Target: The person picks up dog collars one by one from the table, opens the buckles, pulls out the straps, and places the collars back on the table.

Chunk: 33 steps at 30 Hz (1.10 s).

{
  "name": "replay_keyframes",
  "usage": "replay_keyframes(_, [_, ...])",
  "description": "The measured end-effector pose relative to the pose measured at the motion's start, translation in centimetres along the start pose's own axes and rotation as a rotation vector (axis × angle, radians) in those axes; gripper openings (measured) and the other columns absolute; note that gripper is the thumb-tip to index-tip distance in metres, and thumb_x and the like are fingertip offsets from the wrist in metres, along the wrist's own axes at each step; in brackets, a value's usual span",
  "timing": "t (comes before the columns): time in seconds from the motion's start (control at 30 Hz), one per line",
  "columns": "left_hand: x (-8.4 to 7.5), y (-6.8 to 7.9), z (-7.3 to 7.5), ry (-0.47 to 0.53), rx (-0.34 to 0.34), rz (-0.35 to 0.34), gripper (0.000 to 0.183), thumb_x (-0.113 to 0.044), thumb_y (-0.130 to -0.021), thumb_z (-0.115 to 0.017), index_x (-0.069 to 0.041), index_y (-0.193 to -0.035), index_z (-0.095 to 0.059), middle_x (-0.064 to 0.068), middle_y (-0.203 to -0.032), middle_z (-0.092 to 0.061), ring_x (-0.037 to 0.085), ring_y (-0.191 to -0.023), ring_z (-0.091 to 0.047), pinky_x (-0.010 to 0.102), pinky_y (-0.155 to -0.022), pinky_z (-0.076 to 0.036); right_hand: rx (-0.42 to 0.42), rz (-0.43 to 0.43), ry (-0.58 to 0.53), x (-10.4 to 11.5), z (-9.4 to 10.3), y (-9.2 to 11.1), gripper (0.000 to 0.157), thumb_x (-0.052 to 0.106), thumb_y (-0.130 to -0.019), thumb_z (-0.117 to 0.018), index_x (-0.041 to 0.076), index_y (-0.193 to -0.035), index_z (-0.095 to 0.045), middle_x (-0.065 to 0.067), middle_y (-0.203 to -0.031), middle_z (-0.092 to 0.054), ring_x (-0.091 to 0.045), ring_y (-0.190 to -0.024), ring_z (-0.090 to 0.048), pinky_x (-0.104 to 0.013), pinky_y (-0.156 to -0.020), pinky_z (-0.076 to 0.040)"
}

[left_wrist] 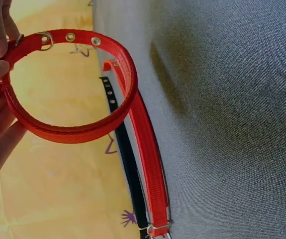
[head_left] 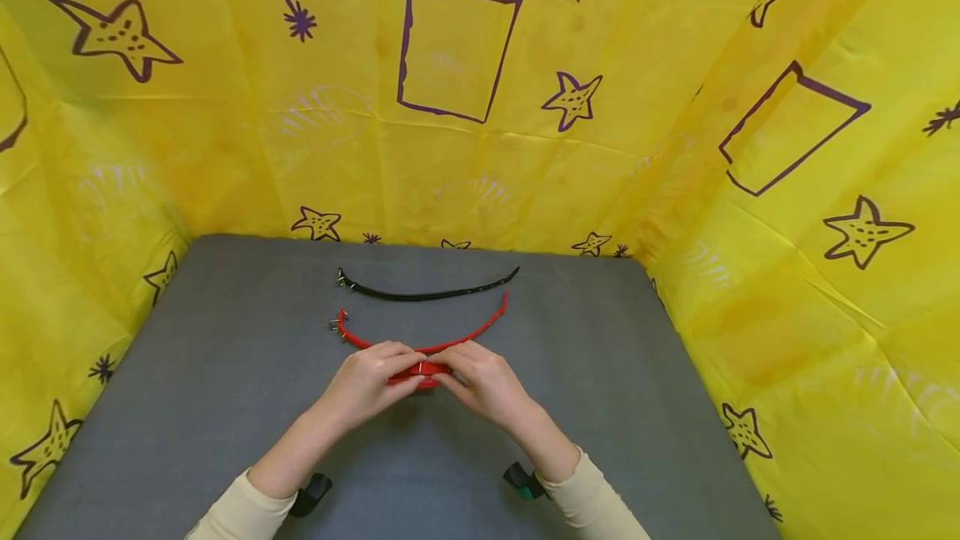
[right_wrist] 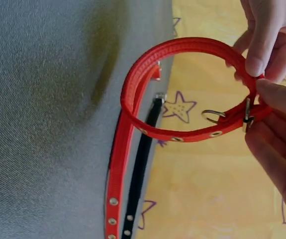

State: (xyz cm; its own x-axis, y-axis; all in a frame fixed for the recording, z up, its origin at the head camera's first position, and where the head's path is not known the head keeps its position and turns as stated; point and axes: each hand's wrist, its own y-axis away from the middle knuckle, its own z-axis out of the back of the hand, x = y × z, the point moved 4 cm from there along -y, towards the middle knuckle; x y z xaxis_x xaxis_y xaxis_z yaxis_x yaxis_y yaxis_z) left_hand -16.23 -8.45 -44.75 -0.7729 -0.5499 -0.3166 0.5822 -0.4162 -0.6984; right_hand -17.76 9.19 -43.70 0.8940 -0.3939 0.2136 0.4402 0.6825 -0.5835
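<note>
A red collar (head_left: 432, 369) bent into a round loop is held up over the grey table. My left hand (head_left: 371, 377) and my right hand (head_left: 483, 377) pinch it side by side, thumbs and fingertips at its upper part. In the right wrist view its metal buckle (right_wrist: 247, 119) lies against the right fingers, with a D-ring (right_wrist: 213, 116) and metal eyelets along the strap. Behind the loop a second red collar (head_left: 480, 332) lies unfastened on the table. Beyond that is a black collar (head_left: 420, 297), also laid out lengthwise. Fingers partly cover the buckle area.
The grey table (head_left: 600, 407) is bordered by yellow cloth walls (head_left: 465, 165) at the back and sides, printed with purple stars and frames. Dark straps (head_left: 311, 494) show beside both forearms.
</note>
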Motion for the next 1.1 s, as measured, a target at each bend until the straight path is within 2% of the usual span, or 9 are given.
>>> replay_keyframes(0.3, [0.4,0.1,0.3,0.077,-0.024,0.025,0.035,-0.007,-0.066,-0.087,-0.007,-0.099,-0.076,-0.001,-0.093,-0.069,0.014,-0.080,-0.066,0.027,-0.068,-0.056,-0.045,-0.039,-0.118,-0.3,0.0,0.2,0.022,0.013,-0.086,-0.076,0.009,-0.107,-0.071,0.003,-0.101,-0.069,-0.007,-0.094,-0.060,-0.015,-0.081,-0.049])
replay_keyframes(0.67, [0.8,-0.1,0.5,0.181,-0.052,0.089,0.033,-0.005,-0.069,-0.086,-0.008,-0.100,-0.076,-0.002,-0.092,-0.070,0.013,-0.077,-0.066,0.020,-0.067,-0.053,-0.124,-0.096,-0.267,-0.7,-0.1,0.2,0.028,0.003,-0.080,-0.079,0.008,-0.107,-0.071,0.000,-0.101,-0.069,-0.011,-0.096,-0.062,-0.019,-0.080,-0.053])
replay_keyframes(0.77, [0.8,-0.2,0.6,0.193,-0.053,0.097,0.031,-0.004,-0.071,-0.085,-0.008,-0.100,-0.076,-0.002,-0.092,-0.070,0.012,-0.077,-0.066,0.019,-0.067,-0.053,-0.135,-0.115,-0.305,-0.9,-0.1,0.4,0.026,0.003,-0.082,-0.078,0.007,-0.107,-0.070,-0.001,-0.101,-0.069,-0.012,-0.095,-0.063,-0.021,-0.080,-0.054])
replay_keyframes(0.9, [0.8,-0.3,0.5,0.198,-0.048,0.104,0.030,-0.005,-0.071,-0.085,-0.009,-0.100,-0.076,-0.003,-0.092,-0.070,0.011,-0.077,-0.065,0.018,-0.066,-0.052,-0.155,-0.127,-0.347,-0.9,0.0,0.4,0.023,0.004,-0.083,-0.076,0.004,-0.106,-0.070,-0.006,-0.100,-0.070,-0.018,-0.093,-0.065,-0.028,-0.076,-0.057])
replay_keyframes(1.1, [0.9,-0.5,0.5,0.197,-0.039,0.116,0.032,-0.005,-0.071,-0.086,-0.009,-0.101,-0.076,-0.003,-0.093,-0.070,0.011,-0.078,-0.066,0.018,-0.068,-0.052,-0.188,-0.138,-0.403,0.2,1.2,-0.4,0.025,-0.007,-0.077,-0.076,-0.004,-0.100,-0.068,-0.015,-0.094,-0.069,-0.028,-0.086,-0.067,-0.040,-0.070,-0.059])
